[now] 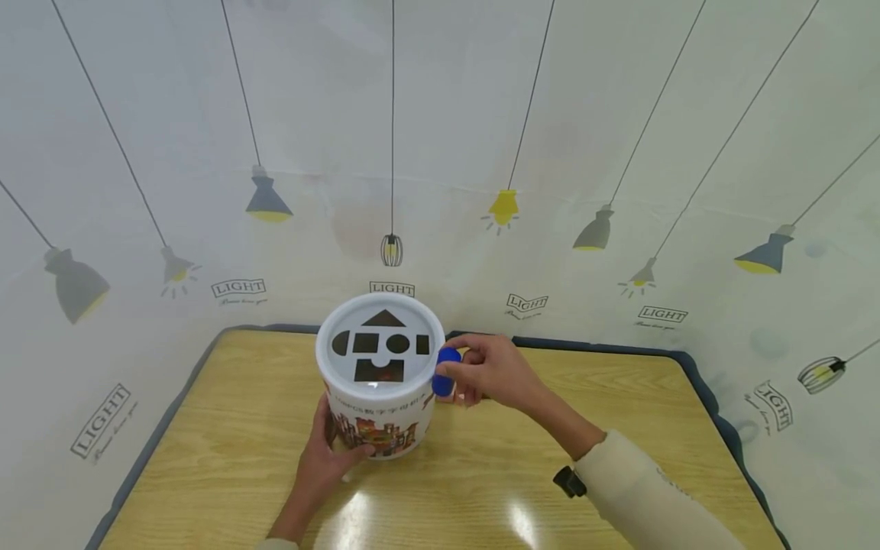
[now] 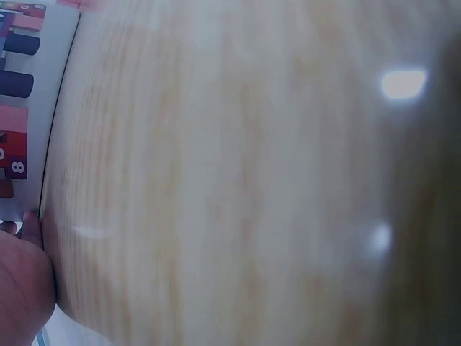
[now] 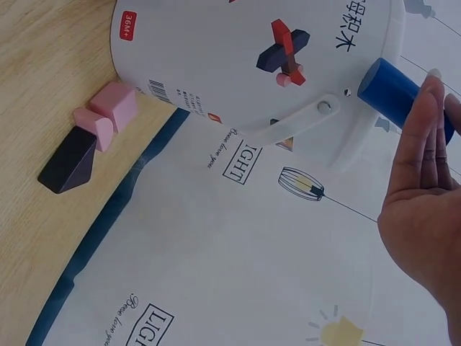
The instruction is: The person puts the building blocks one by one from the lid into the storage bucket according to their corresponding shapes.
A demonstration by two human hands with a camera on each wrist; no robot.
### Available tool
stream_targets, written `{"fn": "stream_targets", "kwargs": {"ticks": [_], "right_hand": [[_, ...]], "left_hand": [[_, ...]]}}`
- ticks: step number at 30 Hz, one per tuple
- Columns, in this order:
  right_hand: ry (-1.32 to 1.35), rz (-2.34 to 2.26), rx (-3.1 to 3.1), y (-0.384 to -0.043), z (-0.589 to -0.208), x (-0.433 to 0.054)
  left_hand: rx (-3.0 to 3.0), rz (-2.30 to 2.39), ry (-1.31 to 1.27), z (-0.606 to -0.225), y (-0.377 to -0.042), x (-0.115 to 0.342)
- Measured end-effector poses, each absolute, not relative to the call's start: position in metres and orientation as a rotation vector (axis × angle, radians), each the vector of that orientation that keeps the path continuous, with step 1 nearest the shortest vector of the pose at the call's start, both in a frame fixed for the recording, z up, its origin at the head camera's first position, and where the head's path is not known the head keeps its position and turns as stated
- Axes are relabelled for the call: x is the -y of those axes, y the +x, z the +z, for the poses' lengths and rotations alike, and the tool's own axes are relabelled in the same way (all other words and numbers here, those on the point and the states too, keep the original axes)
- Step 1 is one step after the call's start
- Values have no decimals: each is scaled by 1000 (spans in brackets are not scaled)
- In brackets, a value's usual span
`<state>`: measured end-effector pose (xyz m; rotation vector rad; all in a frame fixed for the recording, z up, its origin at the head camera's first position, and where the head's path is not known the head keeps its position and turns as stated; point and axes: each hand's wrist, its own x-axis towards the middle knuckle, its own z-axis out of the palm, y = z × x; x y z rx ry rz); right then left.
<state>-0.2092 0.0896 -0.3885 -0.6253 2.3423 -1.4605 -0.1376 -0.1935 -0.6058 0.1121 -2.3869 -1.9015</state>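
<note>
The blue block [image 1: 447, 372], a short cylinder, sits just off the lid [image 1: 381, 347] at about four o'clock in the head view. It looks light and stiff, probably wood or plastic; its smooth, curved side could roll or slip, so a pinch across mid-length should suit, leaving an end bare. The right hand [image 1: 502, 370] pinches it between thumb and bent fingers. The left hand [image 1: 323, 458] curves round the tub [image 1: 385, 429] low down at seven o'clock; that wall seems light, perhaps slightly flexible. Pink blocks [image 3: 114, 106] lie beyond on the table [image 1: 550, 451].
</note>
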Motion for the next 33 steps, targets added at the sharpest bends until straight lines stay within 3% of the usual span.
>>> {"fn": "stream_targets", "kwargs": {"ticks": [33], "right_hand": [[-675,-1614,-2318,-218,-383,-71]], "left_hand": [[2370,-1907,98,-602,-136,192]]}}
